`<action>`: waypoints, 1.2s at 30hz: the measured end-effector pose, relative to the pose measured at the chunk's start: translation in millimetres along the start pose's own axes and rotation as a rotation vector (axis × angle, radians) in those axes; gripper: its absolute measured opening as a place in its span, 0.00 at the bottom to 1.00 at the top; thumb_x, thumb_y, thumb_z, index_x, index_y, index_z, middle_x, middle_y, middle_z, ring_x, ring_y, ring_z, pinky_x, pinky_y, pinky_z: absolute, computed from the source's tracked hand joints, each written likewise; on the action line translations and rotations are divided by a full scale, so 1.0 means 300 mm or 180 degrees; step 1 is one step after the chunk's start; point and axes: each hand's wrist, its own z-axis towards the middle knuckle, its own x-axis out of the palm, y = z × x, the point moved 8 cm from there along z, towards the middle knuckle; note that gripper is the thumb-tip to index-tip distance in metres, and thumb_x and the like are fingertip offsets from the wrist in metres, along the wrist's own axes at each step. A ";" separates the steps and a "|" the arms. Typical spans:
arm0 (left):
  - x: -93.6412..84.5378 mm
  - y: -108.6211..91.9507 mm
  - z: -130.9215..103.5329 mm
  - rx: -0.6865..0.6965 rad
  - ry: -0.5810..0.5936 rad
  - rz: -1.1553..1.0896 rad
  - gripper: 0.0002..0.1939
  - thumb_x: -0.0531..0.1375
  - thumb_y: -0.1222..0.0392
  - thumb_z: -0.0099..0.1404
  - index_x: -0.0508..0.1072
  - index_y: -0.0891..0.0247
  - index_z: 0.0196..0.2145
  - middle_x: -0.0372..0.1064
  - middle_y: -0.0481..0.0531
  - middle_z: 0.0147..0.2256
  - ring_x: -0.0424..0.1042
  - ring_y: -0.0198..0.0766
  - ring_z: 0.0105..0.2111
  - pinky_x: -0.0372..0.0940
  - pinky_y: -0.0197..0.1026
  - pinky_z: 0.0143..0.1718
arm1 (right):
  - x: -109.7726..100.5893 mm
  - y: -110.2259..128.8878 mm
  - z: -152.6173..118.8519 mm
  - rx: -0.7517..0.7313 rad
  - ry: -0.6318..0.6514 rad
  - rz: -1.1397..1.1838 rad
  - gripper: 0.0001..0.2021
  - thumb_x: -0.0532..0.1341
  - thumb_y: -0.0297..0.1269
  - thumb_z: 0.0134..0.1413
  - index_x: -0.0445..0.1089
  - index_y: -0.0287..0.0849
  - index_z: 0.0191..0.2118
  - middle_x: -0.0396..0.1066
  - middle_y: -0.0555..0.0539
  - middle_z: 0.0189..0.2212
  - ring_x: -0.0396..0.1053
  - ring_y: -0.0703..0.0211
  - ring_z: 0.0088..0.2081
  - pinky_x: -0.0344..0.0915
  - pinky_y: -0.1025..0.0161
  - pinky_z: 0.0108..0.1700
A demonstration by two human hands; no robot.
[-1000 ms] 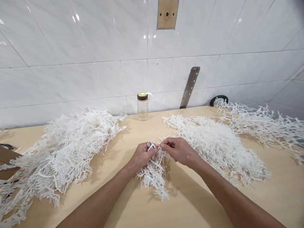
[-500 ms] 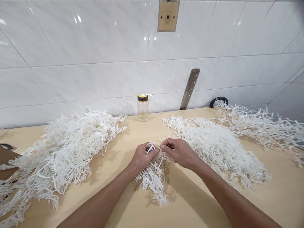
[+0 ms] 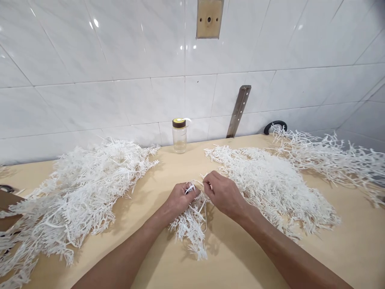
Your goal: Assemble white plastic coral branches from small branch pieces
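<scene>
L hand [image 3: 179,199] is closed round the upper end of a white plastic-looking sprig bunch [image 3: 192,228], mid-counter [image 3: 240,257], btwn the big piles. Its gripped end is mostly hid. by fingers & thumb; only a few white bits show at the top of the fist. R hand [image 3: 224,194] is just beside it, fingers curled in next to the bunch's top; fingertips turned away, so can't tell if they pinch a strand. Also unclear how many sprigs are in the bunch, or whether its lower end rests on the counter or hangs just above.

Bunch's long axis runs roughly away-to-near: gripped end away from the person, feathery tip twd the person & a bit to the R.

L pile [image 3: 87,188] is cut off at the L frame edge, overlapping a brown item [image 3: 10,200], also cut, ID unclear. Mid-R pile [image 3: 270,176] lies partly behind R hand & forearm. Far-R pile [image 3: 333,156], more open strands, runs out of frame; its far end partly covers a black curved thing [image 3: 275,127], so full shape n/a. Clear bottle [image 3: 179,138] w/ dark-and-yellow lid stands upright nr the wall.
</scene>
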 end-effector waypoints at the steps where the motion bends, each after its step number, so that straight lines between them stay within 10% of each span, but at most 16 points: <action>1: 0.004 -0.001 0.000 0.0028 0.0009 -0.0033 0.21 0.65 0.43 0.54 0.67 0.64 0.23 0.59 0.45 0.20 0.57 0.31 0.21 0.54 0.34 0.24 | -0.011 -0.024 0.001 0.0096 -0.0239 -0.0072 0.11 0.50 0.29 0.60 0.68 0.41 0.30 0.69 0.45 0.28 0.63 0.61 0.27 0.59 0.63 0.31; 6: -0.012 -0.001 0.000 0.0199 -0.0338 -0.0003 0.20 0.64 0.44 0.55 0.69 0.65 0.24 0.62 0.46 0.22 0.60 0.33 0.24 0.57 0.35 0.27 | -0.039 -0.138 0.007 0.0826 -0.0579 0.0327 0.06 0.57 0.35 0.55 0.70 0.40 0.36 0.71 0.46 0.32 0.66 0.60 0.27 0.63 0.61 0.34; 16: -0.033 0.003 0.006 0.0446 -0.0767 0.0507 0.15 0.59 0.50 0.60 0.73 0.66 0.29 0.64 0.47 0.24 0.62 0.35 0.26 0.58 0.37 0.30 | 0.072 -0.063 -0.016 0.1096 0.0799 0.1478 0.14 0.58 0.45 0.58 0.78 0.43 0.35 0.76 0.49 0.28 0.69 0.59 0.28 0.62 0.64 0.30; 24: -0.022 -0.018 0.003 0.0455 -0.0739 0.0841 0.16 0.58 0.48 0.62 0.66 0.63 0.24 0.61 0.47 0.23 0.60 0.35 0.25 0.56 0.37 0.28 | 0.056 -0.065 -0.022 0.1114 0.0527 0.1109 0.09 0.57 0.35 0.56 0.74 0.43 0.31 0.74 0.50 0.25 0.67 0.61 0.25 0.61 0.65 0.28; 32: -0.011 -0.014 0.009 0.0396 -0.0534 0.0955 0.15 0.57 0.51 0.61 0.62 0.61 0.22 0.58 0.45 0.21 0.56 0.34 0.24 0.52 0.36 0.26 | 0.075 -0.007 -0.018 0.0172 0.0167 0.0275 0.10 0.54 0.28 0.60 0.69 0.41 0.30 0.71 0.47 0.29 0.66 0.61 0.29 0.60 0.65 0.32; 36: -0.020 0.003 0.014 0.0280 -0.0438 0.0677 0.15 0.58 0.49 0.61 0.65 0.62 0.25 0.60 0.45 0.23 0.59 0.34 0.24 0.55 0.36 0.27 | 0.039 -0.093 -0.004 0.0608 -0.0402 0.0110 0.09 0.53 0.28 0.58 0.67 0.41 0.29 0.69 0.46 0.28 0.65 0.60 0.27 0.60 0.63 0.31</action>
